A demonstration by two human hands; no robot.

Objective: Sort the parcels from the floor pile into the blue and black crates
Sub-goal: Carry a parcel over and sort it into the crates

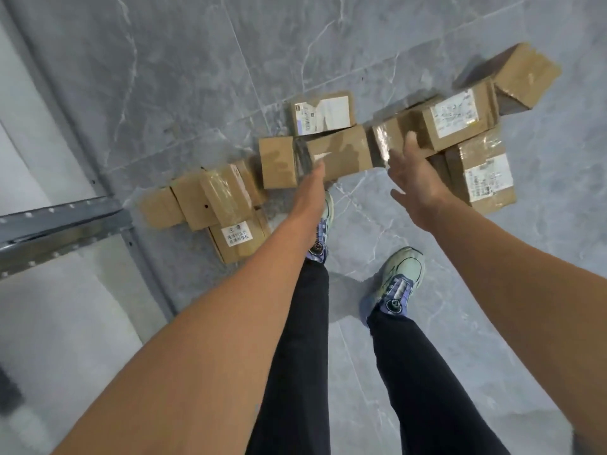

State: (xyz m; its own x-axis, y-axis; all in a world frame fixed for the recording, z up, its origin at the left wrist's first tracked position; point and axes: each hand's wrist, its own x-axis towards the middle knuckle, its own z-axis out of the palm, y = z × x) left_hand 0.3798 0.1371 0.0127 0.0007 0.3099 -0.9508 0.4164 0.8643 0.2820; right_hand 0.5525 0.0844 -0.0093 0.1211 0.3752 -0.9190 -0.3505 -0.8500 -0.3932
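Note:
Several brown cardboard parcels lie in a row on the grey floor ahead of my feet. My left hand (312,182) reaches down to a long taped parcel (341,152) in the middle and touches its near edge; its fingers are hidden, so I cannot tell whether it grips. My right hand (412,178) is spread with straight fingers above a parcel wrapped in shiny tape (386,141), holding nothing. A labelled parcel (323,113) lies behind the long one. More labelled parcels (456,117) sit to the right. No crate is in view.
A heap of small parcels (213,205) lies at the left, beside a grey metal shelf beam (62,221). A tilted box (522,73) stands at the far right. My two feet in pale sneakers (399,277) stand on the marbled floor just before the row.

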